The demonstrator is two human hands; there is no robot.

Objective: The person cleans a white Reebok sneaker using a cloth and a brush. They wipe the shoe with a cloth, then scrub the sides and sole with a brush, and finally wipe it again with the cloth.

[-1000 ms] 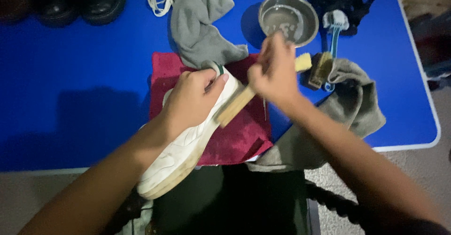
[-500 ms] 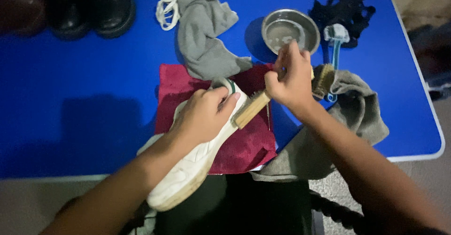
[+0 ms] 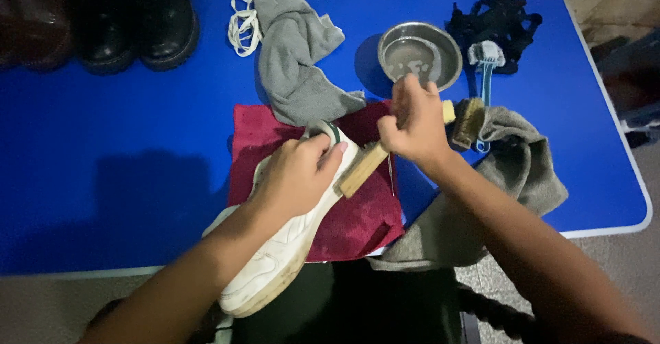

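My left hand (image 3: 299, 175) grips a white sneaker (image 3: 275, 261) around its heel end, holding it on its side over a dark red cloth (image 3: 357, 223). The sneaker's toe points toward me, past the table's front edge. My right hand (image 3: 412, 127) is closed around a wooden-backed brush (image 3: 361, 168), whose block presses against the sneaker's heel. Part of the brush is hidden under my fingers.
On the blue table (image 3: 137, 144) lie a grey rag (image 3: 295, 62), white laces (image 3: 242, 31), a metal bowl (image 3: 419, 54), a blue-handled brush (image 3: 487, 62), a second wooden brush (image 3: 469, 120), black laces (image 3: 498, 20) and a grey towel (image 3: 509, 179). Black boots (image 3: 137, 20) stand far left.
My right hand and the brush have moved back along the sneaker's heel in a scrubbing stroke. The left hand keeps its grip on the sneaker, which has shifted only slightly.
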